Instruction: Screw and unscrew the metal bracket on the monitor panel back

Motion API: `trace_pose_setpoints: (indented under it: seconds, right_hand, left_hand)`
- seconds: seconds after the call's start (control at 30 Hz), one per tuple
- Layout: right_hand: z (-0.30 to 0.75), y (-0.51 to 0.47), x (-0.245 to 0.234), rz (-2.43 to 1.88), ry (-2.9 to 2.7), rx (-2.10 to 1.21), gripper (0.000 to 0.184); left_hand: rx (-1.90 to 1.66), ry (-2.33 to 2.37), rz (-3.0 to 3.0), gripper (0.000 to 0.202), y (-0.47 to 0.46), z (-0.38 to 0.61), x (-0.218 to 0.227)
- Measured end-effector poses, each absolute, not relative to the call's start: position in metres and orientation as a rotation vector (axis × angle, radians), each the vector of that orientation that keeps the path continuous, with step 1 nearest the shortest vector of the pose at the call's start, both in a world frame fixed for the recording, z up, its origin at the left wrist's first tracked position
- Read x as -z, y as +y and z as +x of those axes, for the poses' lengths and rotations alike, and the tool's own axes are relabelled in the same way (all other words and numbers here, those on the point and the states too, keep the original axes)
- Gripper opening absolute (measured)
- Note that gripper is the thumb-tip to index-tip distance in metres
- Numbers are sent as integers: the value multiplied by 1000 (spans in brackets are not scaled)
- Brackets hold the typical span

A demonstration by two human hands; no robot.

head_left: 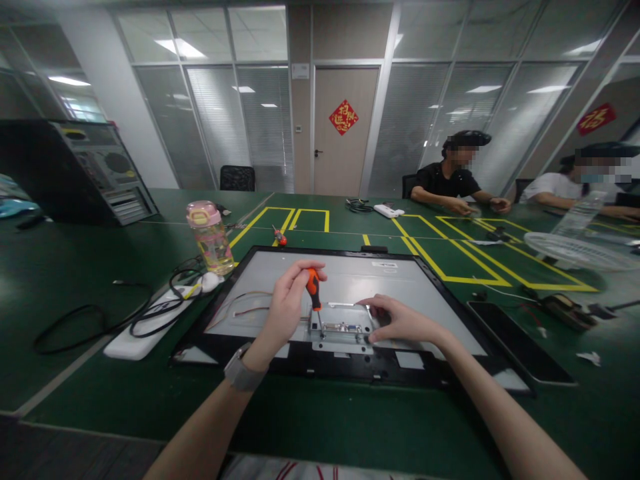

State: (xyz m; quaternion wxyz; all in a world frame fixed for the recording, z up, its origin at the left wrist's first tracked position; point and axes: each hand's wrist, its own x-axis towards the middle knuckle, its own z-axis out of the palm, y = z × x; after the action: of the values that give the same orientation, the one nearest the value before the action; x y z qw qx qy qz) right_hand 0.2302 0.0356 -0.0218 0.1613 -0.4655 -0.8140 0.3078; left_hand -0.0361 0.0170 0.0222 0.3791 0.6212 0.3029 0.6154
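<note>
A monitor [430, 293] lies face down on the green table, its grey metal back showing inside a black frame. My left hand [289, 303] is closed round an orange-and-black screwdriver [314, 291], held upright with its tip on a small metal circuit-board cover [341, 328] near the monitor's front edge. My right hand [400, 320] rests on the right side of that cover, fingers curled and pressing on it. Thin coloured wires [240, 305] run across the panel to the left of the cover.
A pink-lidded bottle [212, 238], a white power strip with black cables [150, 313] and a computer case [95, 170] lie left. A black panel [520, 343], a white fan grille [580, 252] and small parts lie right. Two seated people are at the far right.
</note>
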Motion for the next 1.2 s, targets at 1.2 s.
trace_pose_setpoints:
  seconds: [1.2]
  right_hand:
    - [232,38,25,-1294,-2337,-875,69]
  left_hand:
    - [-1712,903,1979,16,16,-45,-26]
